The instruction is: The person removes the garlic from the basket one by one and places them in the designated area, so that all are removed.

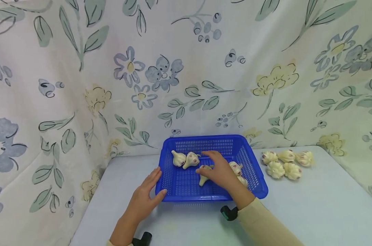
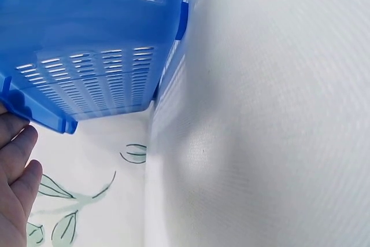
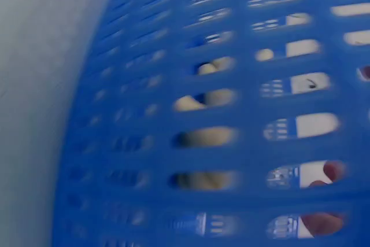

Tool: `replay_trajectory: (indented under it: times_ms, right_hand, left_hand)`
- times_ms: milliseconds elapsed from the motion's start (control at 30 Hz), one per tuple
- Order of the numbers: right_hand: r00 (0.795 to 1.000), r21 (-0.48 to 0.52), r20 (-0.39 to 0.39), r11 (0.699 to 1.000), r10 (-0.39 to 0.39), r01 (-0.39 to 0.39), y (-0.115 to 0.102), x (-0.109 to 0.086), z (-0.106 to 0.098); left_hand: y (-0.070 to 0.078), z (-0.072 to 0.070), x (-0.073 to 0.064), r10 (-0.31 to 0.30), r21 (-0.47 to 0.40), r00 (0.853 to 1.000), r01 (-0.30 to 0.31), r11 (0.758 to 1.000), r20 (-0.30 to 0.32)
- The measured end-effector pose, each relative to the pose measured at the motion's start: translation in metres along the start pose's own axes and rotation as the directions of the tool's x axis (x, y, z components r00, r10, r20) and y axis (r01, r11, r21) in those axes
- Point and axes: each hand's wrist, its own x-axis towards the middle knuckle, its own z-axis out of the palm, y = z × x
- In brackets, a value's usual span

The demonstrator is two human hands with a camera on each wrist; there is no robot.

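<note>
A blue plastic basket (image 1: 192, 198) with slotted walls stands on the table. My left hand (image 1: 143, 198) is at its left front corner, fingers straight and thumb spread, fingertips right at the rim. My right hand (image 1: 218, 171) reaches inside over the basket, thumb and fingers spread apart. Below that hand lies a garlic bulb (image 1: 202, 180), partly hidden by the thumb. Two more garlic bulbs, one on the left (image 1: 179, 158) and one beside it (image 1: 191, 160), lie near the back left. At the right, garlic bulbs (image 1: 235, 167) are partly covered by my right hand and wrist.
Right of the basket, several garlic bulbs (image 1: 275, 169) sit in a cluster on the white table (image 1: 324, 205). A floral curtain (image 1: 186, 75) hangs behind the table. In the right wrist view, the slotted basket wall (image 3: 156, 154) fills most of the picture.
</note>
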Motion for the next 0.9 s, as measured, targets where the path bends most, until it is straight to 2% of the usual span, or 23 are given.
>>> replay_trajectory:
  times_ms: [167, 533, 700, 900]
  right_hand:
    - [0.995, -0.11, 0.09, 0.994, 0.033, -0.023, -0.001, 0.003, 0.009]
    - [0.968, -0.226, 0.24, 0.974, 0.079, -0.023, 0.005, -0.003, 0.011]
    - [0.963, -0.257, 0.261, 0.966, 0.071, -0.002, 0.006, -0.005, 0.013]
    - [0.965, -0.283, 0.25, 0.959, 0.078, -0.004, 0.004, -0.006, 0.015]
  left_hand:
    - [-0.002, -0.001, 0.001, -0.006, 0.005, 1.0, 0.006, 1.0, 0.002]
    - [-0.001, 0.003, 0.003, 0.018, -0.015, 1.0, -0.018, 1.0, -0.007]
    - [0.001, 0.003, 0.002, 0.005, -0.007, 1.0, -0.005, 1.0, -0.011]
    - [0.0, 0.002, 0.001, -0.009, -0.007, 1.0, 0.009, 1.0, 0.001]
